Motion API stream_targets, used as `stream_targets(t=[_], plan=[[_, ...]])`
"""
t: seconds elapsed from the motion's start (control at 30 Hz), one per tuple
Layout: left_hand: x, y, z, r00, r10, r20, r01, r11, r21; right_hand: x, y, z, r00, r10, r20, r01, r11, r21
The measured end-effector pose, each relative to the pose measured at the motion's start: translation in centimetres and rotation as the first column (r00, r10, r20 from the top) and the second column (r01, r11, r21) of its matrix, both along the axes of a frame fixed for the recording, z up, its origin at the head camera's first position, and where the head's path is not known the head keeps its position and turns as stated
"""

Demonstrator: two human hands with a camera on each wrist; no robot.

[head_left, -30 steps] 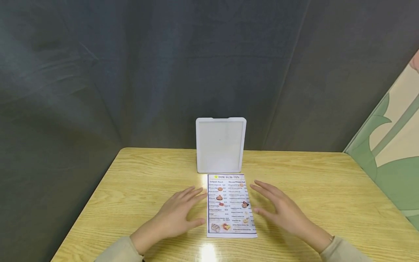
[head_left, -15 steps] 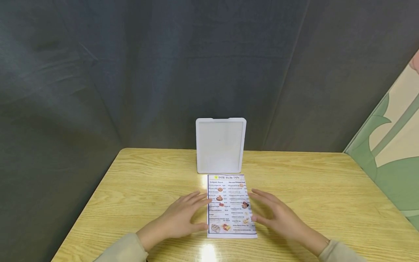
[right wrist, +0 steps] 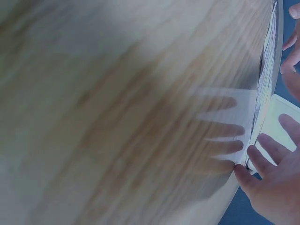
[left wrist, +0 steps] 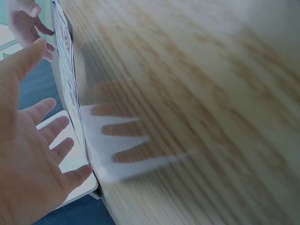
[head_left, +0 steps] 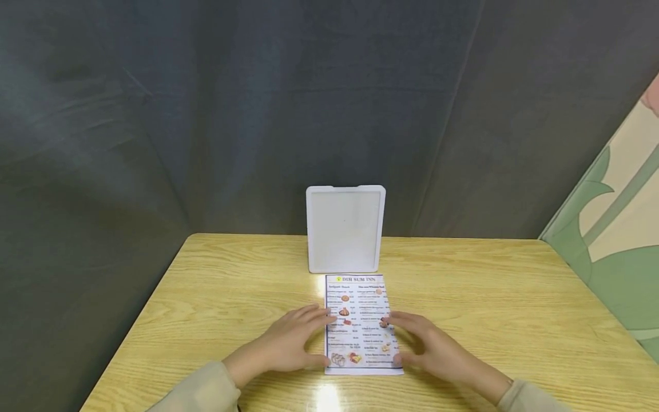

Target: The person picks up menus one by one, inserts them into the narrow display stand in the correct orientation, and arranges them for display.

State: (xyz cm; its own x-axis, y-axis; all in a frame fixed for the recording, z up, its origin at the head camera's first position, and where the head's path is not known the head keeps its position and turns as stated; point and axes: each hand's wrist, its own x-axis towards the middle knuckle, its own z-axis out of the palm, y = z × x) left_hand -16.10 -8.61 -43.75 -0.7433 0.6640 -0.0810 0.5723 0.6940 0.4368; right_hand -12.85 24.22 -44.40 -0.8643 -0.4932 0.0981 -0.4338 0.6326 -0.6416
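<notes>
A printed dim sum menu sheet (head_left: 355, 326) lies flat on the table, its heading toward the far side. My left hand (head_left: 293, 341) is at its left edge, with fingers spread and fingertips overlapping the border in the head view. On the other side, my right hand (head_left: 427, 346) reaches the right edge, thumb and fingertips over the margin. In the left wrist view the left fingers (left wrist: 58, 126) are extended and apart, gripping nothing. The right wrist view shows the right fingers (right wrist: 267, 150) loosely bent, also without a grip.
Just beyond the menu's top edge stands a white rectangular frame (head_left: 345, 229) with a blank panel. The wood-grain table (head_left: 473, 286) ends at a dark curtain (head_left: 257, 114). A wall panel with painted leaves (head_left: 618, 252) borders the right side.
Both hands have moved inward and a little toward me, bringing their fingertips over the menu's side edges. The menu and the white frame have stayed in place.
</notes>
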Motion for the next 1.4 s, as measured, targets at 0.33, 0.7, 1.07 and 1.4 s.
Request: stream_targets(t=[0.33,0.7,1.07,1.4], plan=[[0.1,0.8,-0.2,1.0,-0.014,-0.02,0.013,0.999,-0.029,-0.1,-0.1,-0.2,0.998,0.035,-0.052,-0.032,0.998,0.062],[0.4,1.2,0.2,0.999,-0.016,-0.05,0.013,0.999,-0.053,0.0,-0.5,0.1,0.996,0.036,-0.083,-0.022,0.988,0.155],[0.2,1.3,0.1,0.999,-0.016,-0.051,0.013,0.998,-0.068,0.1,-1.2,0.1,0.981,-0.093,-0.173,0.131,0.965,0.228],[0.3,1.3,-0.1,0.998,-0.015,-0.063,0.011,0.997,-0.071,0.6,-1.6,0.2,0.94,-0.229,-0.252,0.292,0.923,0.25]])
